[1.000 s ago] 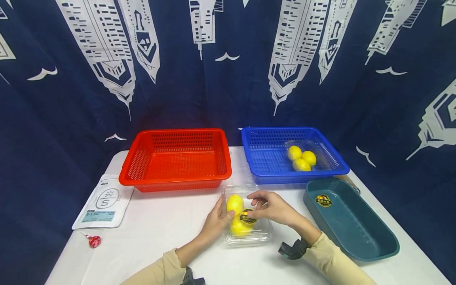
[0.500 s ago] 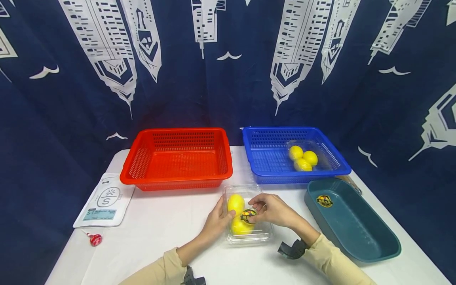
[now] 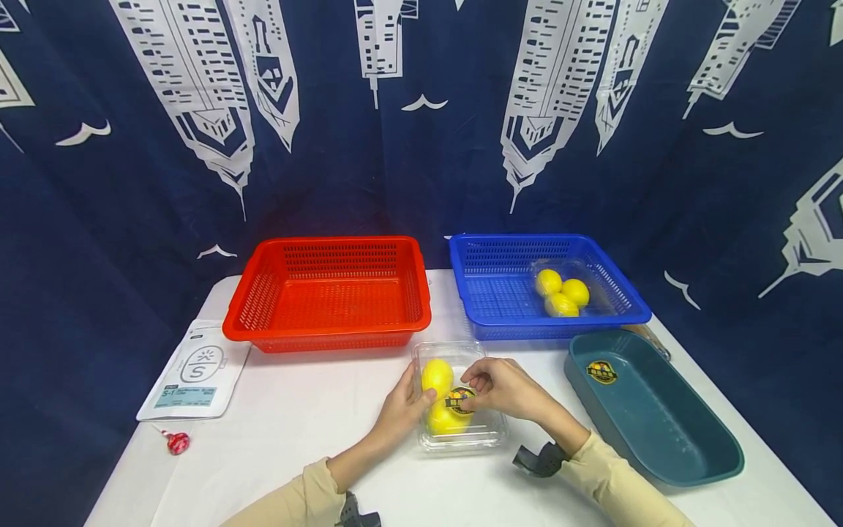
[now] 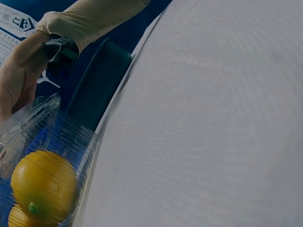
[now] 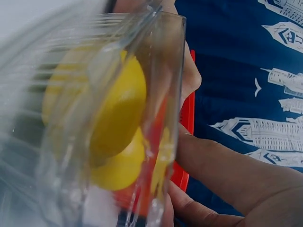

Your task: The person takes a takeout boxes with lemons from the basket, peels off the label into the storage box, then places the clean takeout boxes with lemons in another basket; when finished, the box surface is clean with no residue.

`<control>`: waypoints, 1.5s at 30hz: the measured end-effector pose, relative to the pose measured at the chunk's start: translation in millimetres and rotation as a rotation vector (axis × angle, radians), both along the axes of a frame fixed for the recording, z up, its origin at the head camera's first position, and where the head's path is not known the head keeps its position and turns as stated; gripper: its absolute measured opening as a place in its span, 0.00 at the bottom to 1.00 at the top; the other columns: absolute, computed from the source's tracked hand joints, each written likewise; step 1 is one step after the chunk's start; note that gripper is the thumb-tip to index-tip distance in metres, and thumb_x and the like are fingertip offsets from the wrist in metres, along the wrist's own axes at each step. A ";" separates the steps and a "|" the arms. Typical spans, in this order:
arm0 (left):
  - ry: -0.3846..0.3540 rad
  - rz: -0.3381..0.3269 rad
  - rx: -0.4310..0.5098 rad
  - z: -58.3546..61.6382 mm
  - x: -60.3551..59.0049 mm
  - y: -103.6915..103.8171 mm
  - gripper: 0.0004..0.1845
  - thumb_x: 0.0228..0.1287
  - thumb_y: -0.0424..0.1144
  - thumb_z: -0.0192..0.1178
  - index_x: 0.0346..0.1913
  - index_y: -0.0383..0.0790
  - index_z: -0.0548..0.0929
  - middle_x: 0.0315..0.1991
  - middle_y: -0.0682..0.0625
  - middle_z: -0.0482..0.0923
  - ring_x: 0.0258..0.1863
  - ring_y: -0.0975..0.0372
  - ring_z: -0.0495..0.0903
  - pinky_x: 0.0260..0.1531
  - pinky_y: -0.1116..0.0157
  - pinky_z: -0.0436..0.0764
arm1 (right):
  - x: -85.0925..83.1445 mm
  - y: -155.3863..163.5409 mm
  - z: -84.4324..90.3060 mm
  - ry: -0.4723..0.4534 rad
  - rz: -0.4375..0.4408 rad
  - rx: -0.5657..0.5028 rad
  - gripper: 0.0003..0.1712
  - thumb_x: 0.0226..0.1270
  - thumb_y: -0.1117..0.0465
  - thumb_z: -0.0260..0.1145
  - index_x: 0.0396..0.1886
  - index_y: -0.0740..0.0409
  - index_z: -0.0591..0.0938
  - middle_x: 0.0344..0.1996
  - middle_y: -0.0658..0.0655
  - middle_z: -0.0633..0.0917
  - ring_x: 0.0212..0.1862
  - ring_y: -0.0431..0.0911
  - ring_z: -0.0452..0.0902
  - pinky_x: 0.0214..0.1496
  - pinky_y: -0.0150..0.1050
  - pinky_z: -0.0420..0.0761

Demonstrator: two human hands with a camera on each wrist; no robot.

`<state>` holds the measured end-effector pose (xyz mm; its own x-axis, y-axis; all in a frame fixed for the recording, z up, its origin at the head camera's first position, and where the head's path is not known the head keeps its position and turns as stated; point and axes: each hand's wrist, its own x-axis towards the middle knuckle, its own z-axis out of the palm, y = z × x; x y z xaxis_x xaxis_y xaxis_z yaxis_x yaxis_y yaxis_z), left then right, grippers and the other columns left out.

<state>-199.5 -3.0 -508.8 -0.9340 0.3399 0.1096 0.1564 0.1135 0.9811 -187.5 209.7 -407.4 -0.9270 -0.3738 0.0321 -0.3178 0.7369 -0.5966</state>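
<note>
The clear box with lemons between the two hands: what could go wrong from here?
1. The clear box is thin plastic; the left hand and right hand could dent it or lose their grip.
2. If the lid springs open, the lemons could roll across the table.

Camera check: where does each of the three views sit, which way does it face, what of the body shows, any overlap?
Head: on the head, looking forward and down at the table; left hand, right hand, both sleeves.
Left wrist: low at the table, facing the clear box; right hand shows.
Right wrist: against the clear box wall, facing the red basket; fingers show.
Shared: the lemons in all three.
</note>
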 end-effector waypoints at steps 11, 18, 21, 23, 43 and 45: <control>0.015 0.003 -0.001 -0.9 0.5 -0.7 0.41 0.68 0.42 0.57 0.76 0.29 0.48 0.75 0.31 0.50 0.73 0.40 0.56 0.70 0.48 0.62 | 1.1 -0.1 -0.2 0.025 0.018 0.005 0.19 0.45 0.54 0.80 0.34 0.58 0.85 0.27 0.48 0.82 0.31 0.37 0.73 0.33 0.27 0.77; -0.002 0.013 -0.008 -0.6 2.6 -0.9 0.42 0.68 0.43 0.57 0.76 0.31 0.48 0.75 0.32 0.50 0.73 0.41 0.56 0.71 0.48 0.61 | 1.8 -3.9 0.1 0.042 0.012 0.018 0.14 0.46 0.55 0.80 0.29 0.54 0.84 0.24 0.46 0.80 0.28 0.35 0.71 0.31 0.27 0.75; -0.004 0.009 -0.004 -0.5 2.9 -0.2 0.42 0.68 0.43 0.57 0.76 0.30 0.48 0.74 0.31 0.51 0.73 0.41 0.56 0.71 0.48 0.61 | 2.3 -5.2 -0.6 0.084 0.010 0.041 0.11 0.48 0.56 0.79 0.26 0.52 0.84 0.21 0.44 0.81 0.25 0.33 0.71 0.29 0.26 0.74; -0.005 0.007 -0.004 -0.3 2.8 0.2 0.42 0.68 0.42 0.57 0.76 0.29 0.48 0.74 0.30 0.51 0.73 0.40 0.56 0.71 0.48 0.61 | 2.0 -5.5 -0.8 0.103 0.016 0.055 0.09 0.50 0.57 0.78 0.25 0.51 0.84 0.20 0.42 0.81 0.24 0.31 0.71 0.28 0.26 0.73; 0.010 -0.006 0.011 0.5 0.3 -0.2 0.42 0.68 0.42 0.57 0.76 0.29 0.48 0.74 0.31 0.51 0.72 0.40 0.58 0.70 0.48 0.62 | -5.3 -9.6 7.4 0.032 0.063 0.091 0.06 0.55 0.68 0.69 0.23 0.53 0.84 0.18 0.44 0.80 0.23 0.34 0.69 0.26 0.26 0.72; 0.001 -0.008 0.013 0.6 0.6 -0.3 0.42 0.68 0.42 0.57 0.76 0.30 0.48 0.75 0.32 0.51 0.73 0.41 0.57 0.71 0.48 0.61 | -4.7 -9.7 6.7 0.031 0.058 0.093 0.07 0.56 0.68 0.68 0.23 0.53 0.84 0.19 0.44 0.81 0.23 0.34 0.69 0.26 0.26 0.72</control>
<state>-199.0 -3.3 -508.2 -0.9311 0.3462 0.1145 0.1579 0.0998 0.9824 -192.2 200.0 -400.8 -0.9028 -0.4294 0.0228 -0.3785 0.7683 -0.5162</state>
